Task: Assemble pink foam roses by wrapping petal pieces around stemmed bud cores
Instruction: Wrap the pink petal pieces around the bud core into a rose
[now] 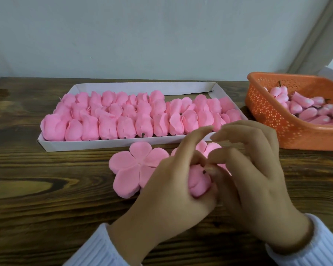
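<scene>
Near the table's front edge, a rose is being gripped by the left hand, its stem being pinched by the right hand.

The counter is dark brown wood with streaked grain and one darker oval knot, and the wall is a plain pale grey-blue. The tray is white, while the roses in it, the flat petal pieces and the nearest rose are the same bright pink, the last with a small dark stem tip. The basket is orange with a pattern of little holes, its buds are lighter pink with whitish ends, and the sleeves are white and ribbed.
</scene>
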`<state>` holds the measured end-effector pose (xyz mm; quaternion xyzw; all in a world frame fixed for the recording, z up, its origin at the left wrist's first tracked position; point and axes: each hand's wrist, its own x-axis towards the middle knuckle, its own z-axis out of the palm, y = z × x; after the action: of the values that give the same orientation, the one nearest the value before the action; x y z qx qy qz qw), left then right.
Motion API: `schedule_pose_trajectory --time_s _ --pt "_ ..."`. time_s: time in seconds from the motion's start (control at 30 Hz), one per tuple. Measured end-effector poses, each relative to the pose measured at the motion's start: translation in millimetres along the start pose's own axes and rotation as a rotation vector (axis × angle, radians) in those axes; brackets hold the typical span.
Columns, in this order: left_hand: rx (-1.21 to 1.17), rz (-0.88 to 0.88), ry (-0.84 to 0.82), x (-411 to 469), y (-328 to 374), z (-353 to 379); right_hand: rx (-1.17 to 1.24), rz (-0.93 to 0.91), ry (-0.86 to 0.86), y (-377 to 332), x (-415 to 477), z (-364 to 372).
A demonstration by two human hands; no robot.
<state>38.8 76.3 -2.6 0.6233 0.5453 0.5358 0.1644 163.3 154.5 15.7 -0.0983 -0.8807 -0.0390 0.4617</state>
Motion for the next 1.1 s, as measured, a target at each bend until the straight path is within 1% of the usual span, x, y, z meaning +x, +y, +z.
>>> schedule_pose_trajectory --time_s 0.23,0.37,0.43,0.5,0.57,0.63,0.67,0.73,0.8,0.87,0.93,0.97,1.03,1.1 --pt "-0.145 -0.119 -0.012 -2 -2 -1 0.114 0.205 0.036 4 -2 2" --pt "-0.098 -0.145 -0.038 -2 -4 0 0.186 0.300 0.050 6 -2 4" --pt "-0.090 -0.166 -0.035 -2 -5 0 0.257 0.337 0.028 7 -1 4" --pt "-0.002 -0.176 -0.021 -3 -6 1 0.413 0.421 -0.044 8 0 2" --pt "0.113 -0.174 -0.029 -4 -9 1 0.569 0.496 -0.197 9 -1 1" --pt "0.175 -0.162 -0.069 -5 -10 1 0.582 0.478 -0.373 10 -3 3" --pt "0.196 -0.157 -0.091 -6 -10 2 0.573 0.458 -0.430 11 -4 5" --pt "0.223 -0.151 -0.110 -6 -9 1 0.630 0.479 -0.467 12 -5 7" --pt "0.234 -0.163 -0.057 -6 -9 -1 0.752 0.579 -0.448 14 -5 7" --pt "0.167 -0.209 0.034 -4 -9 -6 0.930 0.722 -0.368 16 -5 7" --pt "0.018 -0.269 0.085 -2 -11 -10 1.171 0.873 -0.299 18 -5 7" --pt "-0.098 -0.310 0.076 -1 -12 -12 1.335 0.932 -0.279 18 -5 7" --pt "-0.355 -0.371 -0.002 1 -11 -12 1.630 1.030 -0.242 17 -4 10" --pt "-0.510 -0.340 -0.080 3 -10 -11 1.803 1.093 -0.250 12 -4 13"
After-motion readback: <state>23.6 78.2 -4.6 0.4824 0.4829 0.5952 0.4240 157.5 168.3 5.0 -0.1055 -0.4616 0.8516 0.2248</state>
